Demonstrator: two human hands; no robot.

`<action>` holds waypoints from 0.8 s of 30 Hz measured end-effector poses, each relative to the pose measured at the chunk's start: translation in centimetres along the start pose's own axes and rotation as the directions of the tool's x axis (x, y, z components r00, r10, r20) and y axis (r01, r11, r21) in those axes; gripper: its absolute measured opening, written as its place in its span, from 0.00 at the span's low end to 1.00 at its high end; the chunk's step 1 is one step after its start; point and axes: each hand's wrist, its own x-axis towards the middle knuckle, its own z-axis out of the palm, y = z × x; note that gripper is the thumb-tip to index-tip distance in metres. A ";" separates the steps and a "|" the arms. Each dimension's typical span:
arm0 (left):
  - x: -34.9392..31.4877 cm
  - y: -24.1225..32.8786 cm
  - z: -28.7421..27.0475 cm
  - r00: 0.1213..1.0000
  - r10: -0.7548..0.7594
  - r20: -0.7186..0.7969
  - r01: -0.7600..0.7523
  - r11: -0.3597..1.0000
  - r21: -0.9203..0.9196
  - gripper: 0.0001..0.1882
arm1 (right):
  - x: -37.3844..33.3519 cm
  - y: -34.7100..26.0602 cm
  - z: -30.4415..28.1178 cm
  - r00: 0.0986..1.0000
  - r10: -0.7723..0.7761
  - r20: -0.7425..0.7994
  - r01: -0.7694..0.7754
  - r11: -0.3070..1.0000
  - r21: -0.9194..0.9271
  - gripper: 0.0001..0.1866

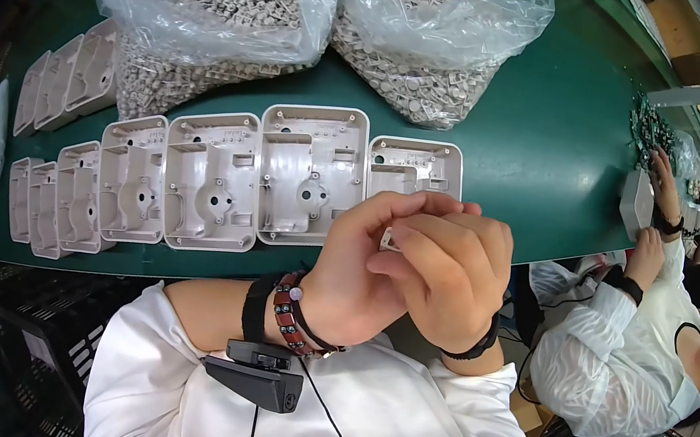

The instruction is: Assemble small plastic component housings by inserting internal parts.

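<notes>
My left hand point(352, 264) is cupped in front of my chest, its fingers curled behind my right hand, which hides whatever may lie in its palm. Over that palm, my right hand point(455, 275) is closed, with a small off-white plastic part point(388, 240) showing at its thumb and forefinger. Just beyond both hands lies an off-white plastic housing point(418, 155), partly covered by them. Beside it to the left, a row of similar open housings point(309, 176) runs along the table's near edge, insides facing up.
Two clear plastic bags point(216, 27) point(422, 67) full of small off-white parts stand on the green table point(550, 149). More housings point(72, 78) lean at the far left. At right, a co-worker point(629, 351) handles a housing point(637, 204) near dark small parts point(649, 127). Black crates point(77, 350) stand below left.
</notes>
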 end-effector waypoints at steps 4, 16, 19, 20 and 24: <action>0.5 0.5 0.0 0.999 -0.012 -0.041 0.013 0.999 0.040 0.13 | -0.3 0.6 -0.6 0.993 0.096 0.070 -0.098 0.995 0.023 0.19; -0.9 3.4 -0.4 0.882 -0.471 -0.020 0.276 0.482 0.832 0.11 | -2.6 1.9 -3.0 0.951 0.253 0.178 -0.308 0.830 0.465 0.17; -0.5 2.1 -1.1 0.956 -0.237 0.172 -0.069 0.390 0.918 0.11 | -4.3 1.5 -1.3 0.928 0.370 0.029 -0.286 0.664 0.690 0.11; -0.3 1.6 -1.3 0.951 -0.125 0.283 -0.235 0.305 0.923 0.12 | -4.6 1.2 -0.8 0.925 0.377 0.035 -0.297 0.665 0.686 0.11; 0.2 0.0 -1.9 0.919 -0.039 0.391 -0.362 0.305 0.881 0.12 | -5.5 -0.5 0.7 0.756 0.648 -0.092 -0.288 0.454 0.843 0.07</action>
